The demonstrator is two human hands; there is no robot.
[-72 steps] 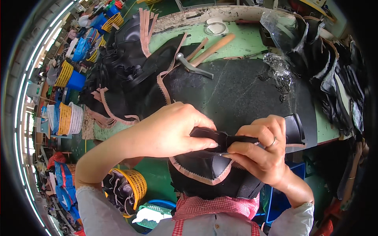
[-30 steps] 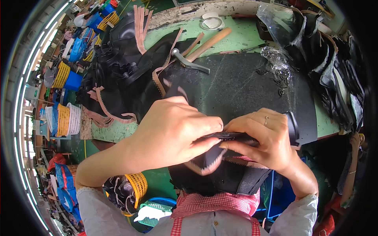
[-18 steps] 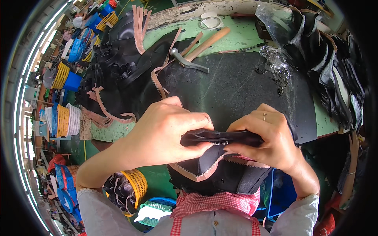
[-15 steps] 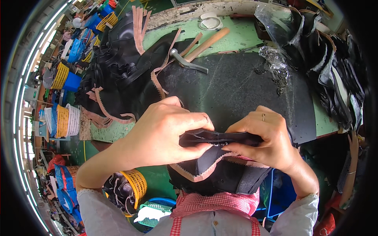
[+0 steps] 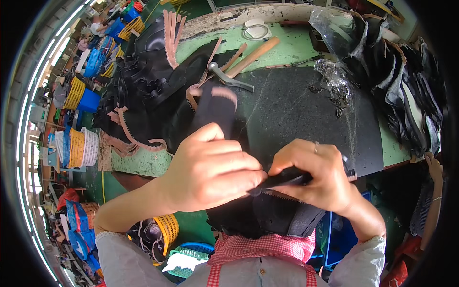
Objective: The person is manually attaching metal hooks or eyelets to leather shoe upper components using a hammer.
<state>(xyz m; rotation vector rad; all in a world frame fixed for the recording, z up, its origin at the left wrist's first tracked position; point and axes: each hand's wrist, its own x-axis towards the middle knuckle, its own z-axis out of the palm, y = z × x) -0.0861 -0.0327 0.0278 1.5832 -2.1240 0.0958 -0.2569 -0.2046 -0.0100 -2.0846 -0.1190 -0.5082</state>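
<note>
The black piece (image 5: pixel 290 180) is up off the bench (image 5: pixel 138 163), held between the two hands over the near edge, just above the dark pieces (image 5: pixel 267 217) that lie on the person's lap. Its surface looks like smooth leather or something like it.

The left hand (image 5: pixel 217 174) is clamped on the piece, fingers curled and thumb close to them. A blurred flap (image 5: pixel 215 110) with a pink toothed edge stands out on the far side of that hand, seemingly part of the same piece. The right hand (image 5: pixel 318 177) is clamped on it too, fingers on the far side and thumb on the near side; the fingertips of the two hands come almost together.

I judge the piece light and limp, folding easily under the fingers and hard to break, so it keeps little shape unless held at two places. The smooth face may slip a little; doubled or seamed parts should feel stiffer and give the surest pinch. A hold close on either side of the spot being handled would keep it taut, while the toothed trim seems the weaker place to pull.

Farther off, a hammer (image 5: pixel 244 65) lies at the far left of the black mat (image 5: pixel 287 115).
</note>
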